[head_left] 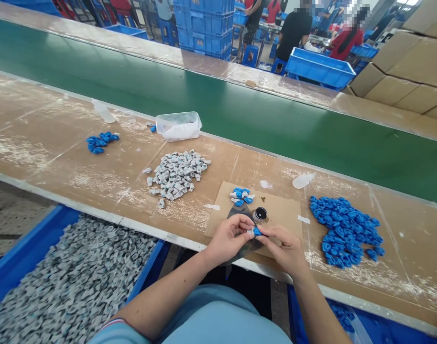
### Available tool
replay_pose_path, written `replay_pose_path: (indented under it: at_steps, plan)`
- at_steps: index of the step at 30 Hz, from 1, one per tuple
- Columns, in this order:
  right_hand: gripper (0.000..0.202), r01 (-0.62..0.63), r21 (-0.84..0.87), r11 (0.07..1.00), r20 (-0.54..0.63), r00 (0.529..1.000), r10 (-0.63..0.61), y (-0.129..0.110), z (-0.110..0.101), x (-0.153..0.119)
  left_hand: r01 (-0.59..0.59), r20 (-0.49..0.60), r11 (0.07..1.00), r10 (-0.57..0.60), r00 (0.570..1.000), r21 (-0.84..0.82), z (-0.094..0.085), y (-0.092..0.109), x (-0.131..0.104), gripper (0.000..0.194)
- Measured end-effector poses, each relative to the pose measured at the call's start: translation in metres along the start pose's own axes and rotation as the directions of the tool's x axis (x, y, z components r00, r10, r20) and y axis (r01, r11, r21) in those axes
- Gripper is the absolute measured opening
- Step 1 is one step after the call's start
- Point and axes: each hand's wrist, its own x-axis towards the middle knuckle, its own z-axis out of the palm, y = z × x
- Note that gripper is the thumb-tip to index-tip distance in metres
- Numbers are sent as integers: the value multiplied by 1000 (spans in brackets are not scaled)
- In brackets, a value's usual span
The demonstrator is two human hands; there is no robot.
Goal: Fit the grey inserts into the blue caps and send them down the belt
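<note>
My left hand (234, 235) pinches the grey end of a small grey-and-blue plastic part (255, 231) above the table's front edge. On its blue end, my right hand (283, 242) closes thumb and fingers. A dark cloth or sheet (236, 253) lies under my hands. Just behind them stands a small round pot (260, 213) with dark contents. Several blue-and-grey pieces (242, 196) sit together on a cardboard sheet (283, 205). To the left spreads a heap of grey pieces (177, 174); to the right is a heap of blue pieces (345, 231).
A clear plastic tub (179, 126) and a white bottle (103, 111) stand near the green conveyor belt (211, 100). A small blue pile (101, 142) lies left. Below, a blue bin (66, 215) holds many grey pieces. Cartons (412, 62) and people are beyond the belt.
</note>
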Motion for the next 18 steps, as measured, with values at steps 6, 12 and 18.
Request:
replay_pose_path:
  at_steps: [6,12,18]
  plan:
    - [20,-5,-117,993,32,999,9,5,-4,-7,70,10,997,-70,997,-10,2,-5,5,26]
    - [24,-239,-606,759,-346,938,19,35,-73,-13,-54,-227,954,125,966,295,-32,17,33,20]
    - [39,-434,-786,441,-487,873,-8,80,-122,-15,-54,-303,906,195,933,419,-55,18,58,32]
